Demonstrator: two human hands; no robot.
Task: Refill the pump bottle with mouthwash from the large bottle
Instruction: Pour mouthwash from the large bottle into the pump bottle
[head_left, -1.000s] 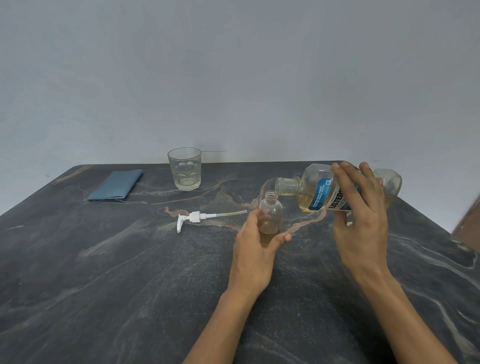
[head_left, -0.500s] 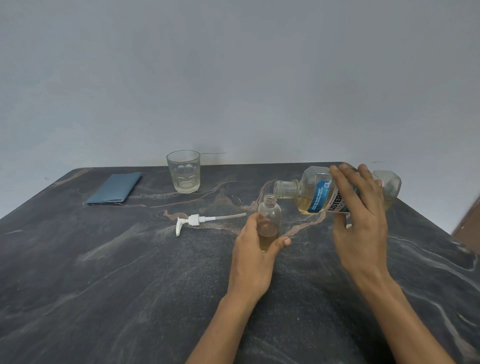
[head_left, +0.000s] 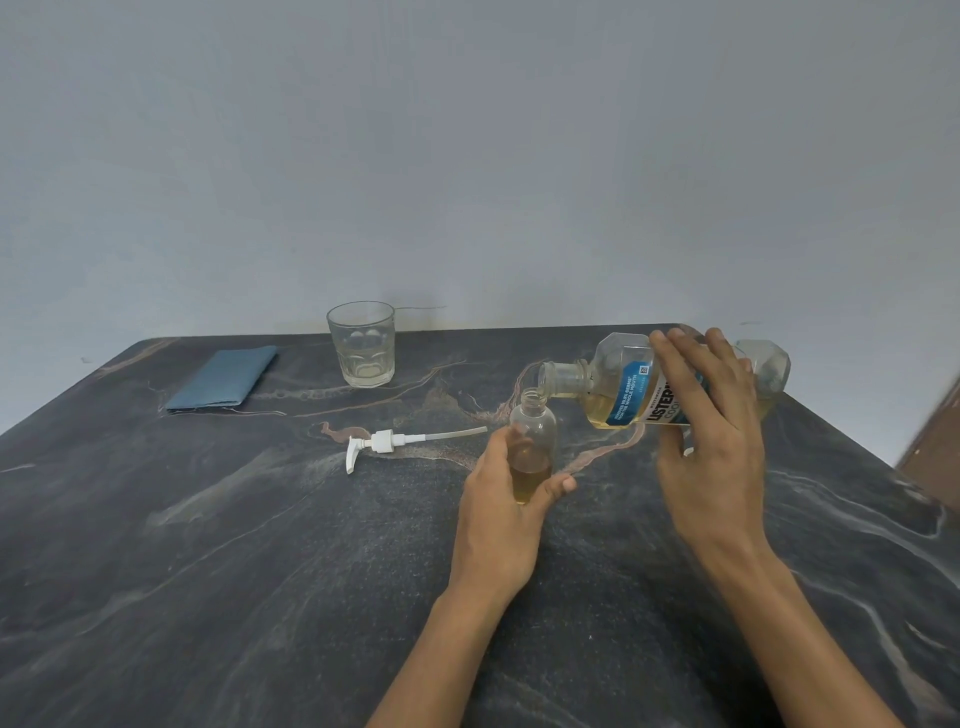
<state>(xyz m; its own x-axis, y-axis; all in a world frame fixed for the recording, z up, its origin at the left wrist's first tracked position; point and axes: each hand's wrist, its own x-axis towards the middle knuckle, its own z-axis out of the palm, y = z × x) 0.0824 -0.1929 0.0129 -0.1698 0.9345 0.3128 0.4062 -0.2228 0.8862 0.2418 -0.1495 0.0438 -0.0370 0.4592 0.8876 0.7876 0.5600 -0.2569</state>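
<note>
A: Where's the pump bottle (head_left: 532, 447)?

B: Upright on the dark marbled counter (head_left: 208, 571), centre-right. Your left hand (head_left: 501, 512) wraps its lower half, thumb on the right side. No cap on it; amber liquid fills the bottom part.

A: And the large bottle (head_left: 623, 387)?

B: Your right hand (head_left: 711, 441) grips it around the labelled body, fingers over the top. It lies almost level, tipped left, its open mouth just above and right of the pump bottle's neck. Yellow mouthwash pools along its lower side. I cannot tell whether any stream runs.

A: The pump?

B: The white pump head (head_left: 384, 444) lies on its side to the left of your left hand, tube pointing right. A clear glass (head_left: 361, 345) stands farther back; a folded blue cloth (head_left: 223, 376) lies far left.
</note>
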